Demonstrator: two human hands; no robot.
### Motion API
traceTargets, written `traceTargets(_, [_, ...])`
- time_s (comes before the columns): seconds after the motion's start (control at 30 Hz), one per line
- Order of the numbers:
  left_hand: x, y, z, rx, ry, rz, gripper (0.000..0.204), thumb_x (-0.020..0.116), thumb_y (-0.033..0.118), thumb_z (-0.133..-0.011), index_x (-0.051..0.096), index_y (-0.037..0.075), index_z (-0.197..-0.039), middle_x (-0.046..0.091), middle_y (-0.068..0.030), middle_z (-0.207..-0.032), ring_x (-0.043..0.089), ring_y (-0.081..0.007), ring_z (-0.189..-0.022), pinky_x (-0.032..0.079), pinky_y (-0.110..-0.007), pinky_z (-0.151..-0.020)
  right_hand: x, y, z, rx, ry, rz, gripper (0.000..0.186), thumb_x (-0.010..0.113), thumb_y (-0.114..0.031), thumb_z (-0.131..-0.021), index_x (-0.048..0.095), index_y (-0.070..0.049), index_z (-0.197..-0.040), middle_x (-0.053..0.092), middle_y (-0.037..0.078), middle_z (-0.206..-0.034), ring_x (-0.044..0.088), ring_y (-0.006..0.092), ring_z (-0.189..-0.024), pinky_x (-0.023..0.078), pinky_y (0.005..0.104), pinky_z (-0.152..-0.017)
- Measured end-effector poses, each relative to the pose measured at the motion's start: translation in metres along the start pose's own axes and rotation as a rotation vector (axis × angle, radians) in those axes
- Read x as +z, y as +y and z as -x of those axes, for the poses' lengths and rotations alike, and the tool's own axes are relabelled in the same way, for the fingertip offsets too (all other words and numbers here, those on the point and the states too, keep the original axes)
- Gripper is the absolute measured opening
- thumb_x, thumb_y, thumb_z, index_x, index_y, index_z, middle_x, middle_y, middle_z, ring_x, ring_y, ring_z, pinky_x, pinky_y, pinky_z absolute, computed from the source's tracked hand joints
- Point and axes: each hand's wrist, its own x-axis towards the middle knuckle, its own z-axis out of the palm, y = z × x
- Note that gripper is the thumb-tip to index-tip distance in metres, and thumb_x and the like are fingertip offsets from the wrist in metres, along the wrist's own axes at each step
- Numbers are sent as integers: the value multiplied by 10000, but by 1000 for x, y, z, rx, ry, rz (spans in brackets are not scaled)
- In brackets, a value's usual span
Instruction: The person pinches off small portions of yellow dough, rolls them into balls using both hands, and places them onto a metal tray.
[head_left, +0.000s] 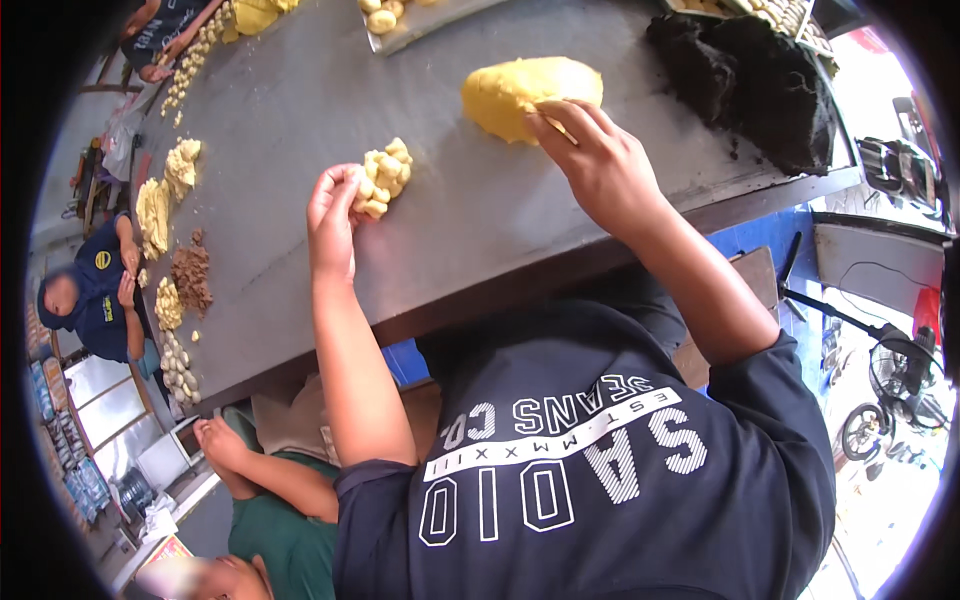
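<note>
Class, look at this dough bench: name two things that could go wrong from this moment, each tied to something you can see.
1. The dark crumbly heap lies close to the big yellow dough lump that the right hand pinches; crumbs might get into the dough.
2. The left hand touches the pile of small dough pieces; they may stick together.

The person wears a dark navy sweatshirt (600, 480) with large white block lettering and a white band across the chest; its sleeves are pushed up above the elbows, leaving both forearms bare.
</note>
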Motion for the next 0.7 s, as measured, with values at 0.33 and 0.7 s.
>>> traceTargets(0.33, [5,-4,17,43,165,-20,224,703,303,-1172,740,82,-1164,762,10,-1022,686,-74,-836,494,-250,-660,-25,-8,36,57,-280,-211,343,710,0,-905,812,-92,-1219,756,60,-1257,732,287,-1133,656,420,-912])
traceTargets(0.7, [19,-15,56,756,424,-1007,225,882,202,-997,728,78,-1103,726,-62,-955,693,-257,-878,555,-380,-785,-6,-9,17,73,-221,-145,298,758,-74,-933,795,-143,-1222,736,48,-1184,716,294,-1132,609,455,-977])
